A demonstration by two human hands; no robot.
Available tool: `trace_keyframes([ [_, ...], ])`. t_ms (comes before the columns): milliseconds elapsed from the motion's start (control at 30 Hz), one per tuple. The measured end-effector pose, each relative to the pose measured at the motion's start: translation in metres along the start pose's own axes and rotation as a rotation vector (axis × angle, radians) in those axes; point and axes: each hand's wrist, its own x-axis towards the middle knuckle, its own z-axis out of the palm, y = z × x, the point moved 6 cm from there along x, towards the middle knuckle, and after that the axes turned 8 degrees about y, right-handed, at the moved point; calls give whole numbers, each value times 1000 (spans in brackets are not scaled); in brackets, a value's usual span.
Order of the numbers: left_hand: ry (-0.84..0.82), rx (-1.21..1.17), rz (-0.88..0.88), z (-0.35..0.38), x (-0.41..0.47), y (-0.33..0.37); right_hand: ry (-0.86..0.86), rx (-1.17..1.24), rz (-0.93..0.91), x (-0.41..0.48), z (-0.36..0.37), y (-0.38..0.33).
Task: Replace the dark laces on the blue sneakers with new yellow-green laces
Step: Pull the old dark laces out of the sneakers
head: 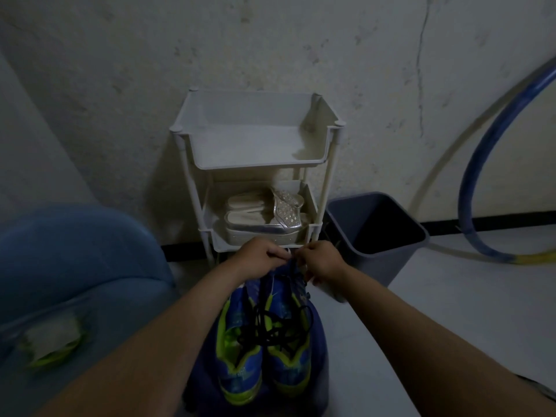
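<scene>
Two blue sneakers with yellow-green trim, the left one (239, 353) and the right one (290, 344), lie side by side low in the middle, toes toward me, on a dark blue cloth. Loose dark laces (279, 323) are tangled across both shoes. My left hand (260, 257) and my right hand (320, 261) meet at the far end of the shoes, fingers curled, pinching what looks like a dark lace between them. A pale packet with yellow-green laces (51, 341) lies on a blue surface at the left.
A white tiered rack (255, 164) stands against the wall straight ahead, with silvery sandals (264, 218) on its lower shelf. A grey bin (376, 233) stands to its right. A blue and yellow hoop (478, 176) leans on the wall. A blue cushion (75, 254) fills the left.
</scene>
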Motion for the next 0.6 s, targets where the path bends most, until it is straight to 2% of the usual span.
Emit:
trace_keyframes([
  [167,18,257,17,3,2,-3,18,-214,-114,8,3,3],
  [300,-21,444,14,8,-1,-12,-106,-425,-247,5,15,2],
  [467,-4,466,27,16,-3,-15,-142,-693,-286,6,26,11],
  [600,24,510,58,17,-4,-12,-107,-715,-322,8,28,12],
])
